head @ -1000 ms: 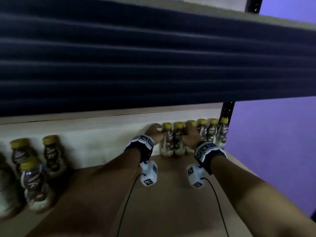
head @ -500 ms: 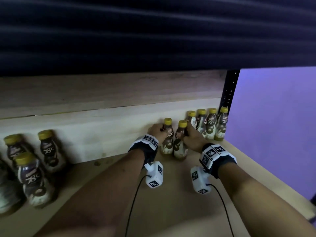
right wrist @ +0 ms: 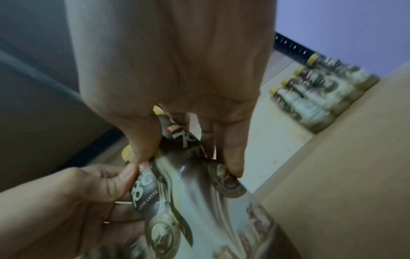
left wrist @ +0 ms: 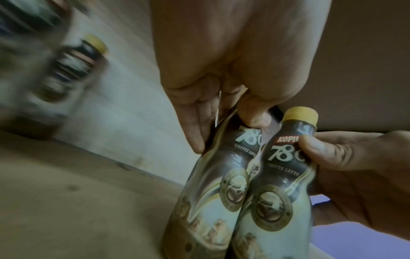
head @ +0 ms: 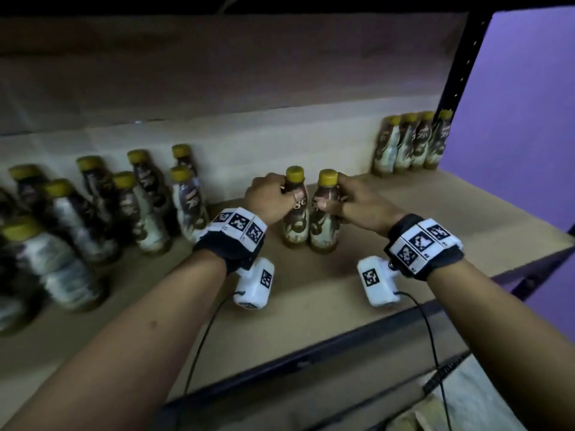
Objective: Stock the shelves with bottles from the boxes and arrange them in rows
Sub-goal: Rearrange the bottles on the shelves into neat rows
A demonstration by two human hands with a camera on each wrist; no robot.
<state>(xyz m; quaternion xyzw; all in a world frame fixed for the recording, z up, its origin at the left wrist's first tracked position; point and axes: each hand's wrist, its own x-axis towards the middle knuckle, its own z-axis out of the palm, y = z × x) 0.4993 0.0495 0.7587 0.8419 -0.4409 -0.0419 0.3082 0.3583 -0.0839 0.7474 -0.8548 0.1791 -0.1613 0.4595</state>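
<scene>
A: What do the two hands hold on the shelf (head: 326, 293)?

B: Each grips one coffee bottle by the neck. The left hand (head: 268, 199) curls round the left bottle (head: 296, 213); the right hand (head: 354, 203) curls round the right bottle (head: 323, 219). The two bottles stand upright, side by side and touching (yellow caps up).

A: And the other stock?

B: A loose cluster of bottles (head: 93, 206) stands well to the left of the left hand. A tight row of four bottles (head: 410, 144) stands beyond the right hand, against the back panel, beside the black upright post (head: 460, 66).
</scene>
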